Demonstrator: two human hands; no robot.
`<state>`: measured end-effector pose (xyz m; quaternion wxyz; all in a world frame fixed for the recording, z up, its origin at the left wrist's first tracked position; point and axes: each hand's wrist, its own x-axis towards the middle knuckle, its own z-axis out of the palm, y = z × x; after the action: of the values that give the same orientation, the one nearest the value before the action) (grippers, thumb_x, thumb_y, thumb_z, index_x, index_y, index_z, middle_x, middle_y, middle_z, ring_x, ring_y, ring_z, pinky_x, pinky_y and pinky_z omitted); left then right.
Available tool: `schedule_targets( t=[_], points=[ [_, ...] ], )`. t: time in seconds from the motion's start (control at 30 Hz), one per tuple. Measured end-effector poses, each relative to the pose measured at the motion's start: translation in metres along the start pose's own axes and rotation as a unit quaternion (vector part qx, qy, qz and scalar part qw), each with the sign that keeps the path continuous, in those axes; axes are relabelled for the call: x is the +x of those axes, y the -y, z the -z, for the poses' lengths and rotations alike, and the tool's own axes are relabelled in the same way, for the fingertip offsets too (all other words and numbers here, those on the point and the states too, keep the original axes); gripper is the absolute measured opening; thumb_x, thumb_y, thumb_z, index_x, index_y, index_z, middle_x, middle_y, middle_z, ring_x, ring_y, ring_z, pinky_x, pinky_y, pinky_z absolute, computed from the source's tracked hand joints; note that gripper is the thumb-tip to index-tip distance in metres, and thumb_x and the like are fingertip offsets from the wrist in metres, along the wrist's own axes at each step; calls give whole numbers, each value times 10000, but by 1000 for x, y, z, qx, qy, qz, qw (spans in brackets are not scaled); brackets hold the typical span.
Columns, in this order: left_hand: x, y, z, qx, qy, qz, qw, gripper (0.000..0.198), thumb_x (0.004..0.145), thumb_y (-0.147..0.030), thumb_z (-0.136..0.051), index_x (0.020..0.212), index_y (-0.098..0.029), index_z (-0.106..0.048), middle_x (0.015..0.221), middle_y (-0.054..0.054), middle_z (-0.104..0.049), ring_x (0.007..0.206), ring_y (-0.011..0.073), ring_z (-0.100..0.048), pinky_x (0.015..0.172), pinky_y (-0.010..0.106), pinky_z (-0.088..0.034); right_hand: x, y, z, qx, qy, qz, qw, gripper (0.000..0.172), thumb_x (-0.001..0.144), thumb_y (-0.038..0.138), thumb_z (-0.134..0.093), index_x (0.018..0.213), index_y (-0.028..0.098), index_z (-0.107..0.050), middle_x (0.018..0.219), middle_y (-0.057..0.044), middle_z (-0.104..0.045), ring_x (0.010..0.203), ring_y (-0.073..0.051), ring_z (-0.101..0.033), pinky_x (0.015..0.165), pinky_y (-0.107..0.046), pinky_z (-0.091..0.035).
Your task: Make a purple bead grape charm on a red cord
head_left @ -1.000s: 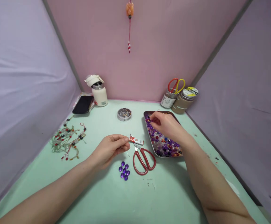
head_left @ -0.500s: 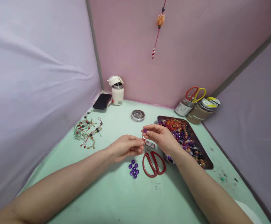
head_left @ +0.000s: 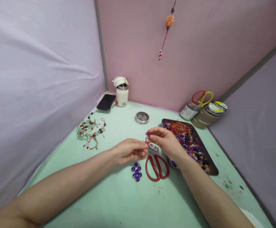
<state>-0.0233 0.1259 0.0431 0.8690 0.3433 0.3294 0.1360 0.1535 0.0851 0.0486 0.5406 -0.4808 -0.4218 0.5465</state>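
The right hand [head_left: 166, 142] grips a glossy round purple bead [head_left: 148, 134], best held lightly; the left hand [head_left: 129, 151] pinches, contents unclear.

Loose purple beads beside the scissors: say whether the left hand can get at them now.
Probably yes: the loose purple beads lie uncovered close to the left hand, and nothing visible stands in between.
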Motion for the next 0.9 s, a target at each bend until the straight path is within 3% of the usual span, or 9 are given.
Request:
schedule_targets(
  t=[0.9],
  points=[
    [-1, -1, 0, 27, 0, -5, 1000, 159, 686, -227, -743, 725, -99, -656, 677, 33, -635, 584, 70, -571, 738, 253, -528, -1, -2, 4, -71, 26, 26, 997, 207, 705, 274, -719, 906, 230, -695, 819, -4, -657, 696, -114, -578, 685, -275, -475]
  ],
)
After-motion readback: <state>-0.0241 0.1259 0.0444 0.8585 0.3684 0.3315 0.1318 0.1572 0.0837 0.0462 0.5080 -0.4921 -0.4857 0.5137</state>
